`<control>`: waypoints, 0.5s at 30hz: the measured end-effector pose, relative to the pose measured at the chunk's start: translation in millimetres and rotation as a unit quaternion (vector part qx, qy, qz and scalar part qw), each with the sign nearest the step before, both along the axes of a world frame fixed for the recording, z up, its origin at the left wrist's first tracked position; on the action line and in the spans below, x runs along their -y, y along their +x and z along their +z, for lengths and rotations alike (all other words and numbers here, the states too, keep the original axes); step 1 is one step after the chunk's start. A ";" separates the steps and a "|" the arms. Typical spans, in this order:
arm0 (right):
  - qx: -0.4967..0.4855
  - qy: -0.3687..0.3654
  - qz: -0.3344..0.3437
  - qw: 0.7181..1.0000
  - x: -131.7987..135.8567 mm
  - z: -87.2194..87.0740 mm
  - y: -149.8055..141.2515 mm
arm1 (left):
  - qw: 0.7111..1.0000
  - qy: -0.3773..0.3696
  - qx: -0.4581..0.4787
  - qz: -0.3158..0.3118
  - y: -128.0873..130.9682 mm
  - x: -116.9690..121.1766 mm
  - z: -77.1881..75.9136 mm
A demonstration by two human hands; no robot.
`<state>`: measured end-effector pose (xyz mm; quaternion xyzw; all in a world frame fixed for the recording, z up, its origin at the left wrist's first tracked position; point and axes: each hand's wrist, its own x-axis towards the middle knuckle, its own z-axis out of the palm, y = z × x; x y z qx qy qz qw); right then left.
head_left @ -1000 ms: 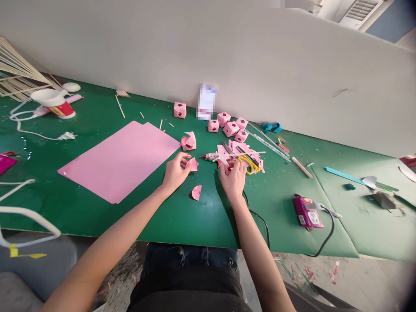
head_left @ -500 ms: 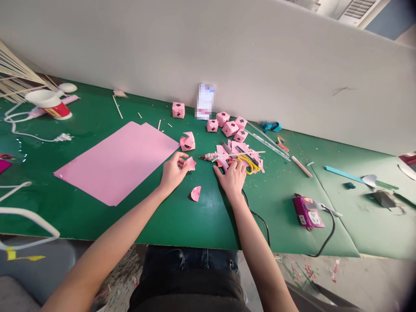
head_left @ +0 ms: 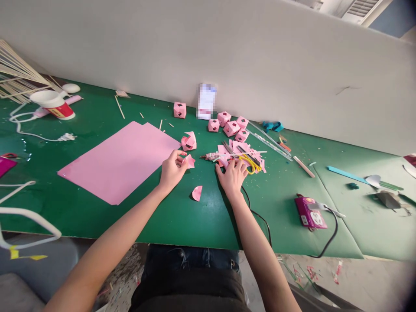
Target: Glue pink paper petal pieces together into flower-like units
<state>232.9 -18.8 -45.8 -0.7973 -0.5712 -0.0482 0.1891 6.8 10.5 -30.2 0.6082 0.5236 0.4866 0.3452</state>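
Observation:
Between the thumb and fingers of my left hand point(head_left: 172, 170) is a small folded pink paper piece point(head_left: 189, 161). My right hand point(head_left: 232, 174) lies spread, palm down, over the near edge of a pile of pink paper scraps point(head_left: 235, 146), its thumb out to the left. Yellow-handled scissors point(head_left: 255, 168) rest in the pile beside its fingertips; what lies under the palm is hidden. Left of the pile a glue gun point(head_left: 211, 156) points toward my left hand. A partly open pink paper ball point(head_left: 189, 141) sits just beyond that hand, and a loose pink piece point(head_left: 196, 193) lies nearer me.
A large pink sheet point(head_left: 120, 164) covers the table's left part. Several finished pink paper balls point(head_left: 231, 128) stand near the wall by a propped-up phone point(head_left: 206, 102). At right is a purple power strip point(head_left: 311, 212) with a black cord. A paper cup point(head_left: 55, 105) stands far left.
My right hand has flattened and its thumb has moved out to the left over the scraps. My left hand has drawn slightly left, still holding the paper piece.

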 end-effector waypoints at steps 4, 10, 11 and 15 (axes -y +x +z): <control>-0.013 0.015 -0.006 1.000 1.3 3.6 -0.7 | 1.000 -0.004 0.010 0.005 -2.0 -1.2 -0.1; -0.173 0.137 0.094 0.971 13.3 18.8 -12.9 | 0.999 -0.012 0.043 -0.012 2.5 0.3 0.1; -0.240 0.132 0.117 0.955 16.5 20.8 -19.1 | 0.999 -0.011 0.049 -0.017 3.8 1.6 1.1; -0.519 0.009 0.170 0.838 27.5 26.4 -48.1 | 0.997 0.001 0.067 -0.031 9.4 10.1 7.2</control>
